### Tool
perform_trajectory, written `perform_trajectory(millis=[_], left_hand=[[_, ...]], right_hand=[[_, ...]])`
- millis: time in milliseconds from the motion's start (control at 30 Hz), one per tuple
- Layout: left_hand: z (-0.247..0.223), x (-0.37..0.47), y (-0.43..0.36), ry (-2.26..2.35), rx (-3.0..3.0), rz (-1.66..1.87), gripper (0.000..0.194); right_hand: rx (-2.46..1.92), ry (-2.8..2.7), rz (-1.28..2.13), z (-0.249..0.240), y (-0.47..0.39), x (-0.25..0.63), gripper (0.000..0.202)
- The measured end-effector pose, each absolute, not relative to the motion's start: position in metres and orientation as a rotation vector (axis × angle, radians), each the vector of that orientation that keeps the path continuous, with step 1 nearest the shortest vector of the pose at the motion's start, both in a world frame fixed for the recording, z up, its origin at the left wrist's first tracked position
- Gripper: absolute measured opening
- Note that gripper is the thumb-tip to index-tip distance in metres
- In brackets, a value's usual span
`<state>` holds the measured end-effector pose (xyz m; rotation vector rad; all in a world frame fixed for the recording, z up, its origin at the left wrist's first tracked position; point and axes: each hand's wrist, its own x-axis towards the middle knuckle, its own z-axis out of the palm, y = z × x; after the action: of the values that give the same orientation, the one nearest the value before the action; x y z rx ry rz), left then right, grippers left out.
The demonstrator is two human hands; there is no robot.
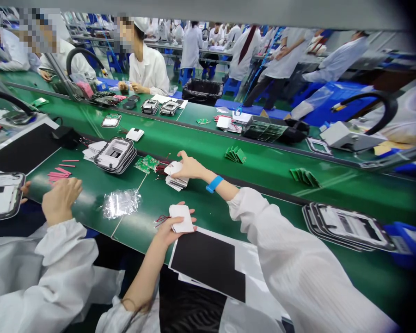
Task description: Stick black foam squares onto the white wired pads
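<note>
My left hand [173, 229] is closed around a small stack of flat white packs [181, 217] with thin red and black wires, above the near bench edge. Farther out, my right hand [190, 166], below a blue wristband [214, 184], grips a second stack of white wired packs [176, 181] on the green bench. Dark red wires [162, 167] run from that stack toward green circuit boards [147, 163] on its left. Just in front of me lies a sheet with a black panel [208, 263].
Stacked grey-rimmed housings stand at left [115, 155] and right [348, 226]. Clear plastic film pieces [121, 203] and pink strips [59, 174] lie to the left. A neighbour's hand [61, 200] is close on that side. Green boards [235, 155] sit on the belt [194, 143] beyond.
</note>
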<state>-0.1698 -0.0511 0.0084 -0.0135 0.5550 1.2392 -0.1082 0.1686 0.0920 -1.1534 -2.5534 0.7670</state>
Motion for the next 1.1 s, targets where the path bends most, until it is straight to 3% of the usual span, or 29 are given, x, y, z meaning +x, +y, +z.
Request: perform_trajectory(millis=[100,267,533,767,900,1100], left_hand=[[0.01,-0.169,-0.051,0.53,-0.014,1.259,0.033],[0.011,-0.177,-0.052,0.478,0.004,1.25,0.037],[0.03,-0.178,-0.062,0.419,0.015,1.251,0.061],[0.024,-0.164,-0.058,0.454,0.091,1.203,0.06],[0.017,-0.152,-0.061,0.471,0.144,1.161,0.07],[0.019,-0.134,-0.067,0.532,0.185,1.095,0.052]], right_hand=[[-1.126,-2.444,0.874,0.096,0.168,-0.102,0.088],[-1.021,-2.232,1.097,0.107,0.14,-0.075,0.08],[-0.883,-2.233,1.373,0.122,0.034,-0.023,0.087],[-0.922,-2.352,1.355,0.12,0.02,-0.009,0.096],[-0.837,-2.463,1.324,0.117,0.015,0.001,0.099],[-0.672,-2.703,1.003,0.116,0.002,0.014,0.1]])
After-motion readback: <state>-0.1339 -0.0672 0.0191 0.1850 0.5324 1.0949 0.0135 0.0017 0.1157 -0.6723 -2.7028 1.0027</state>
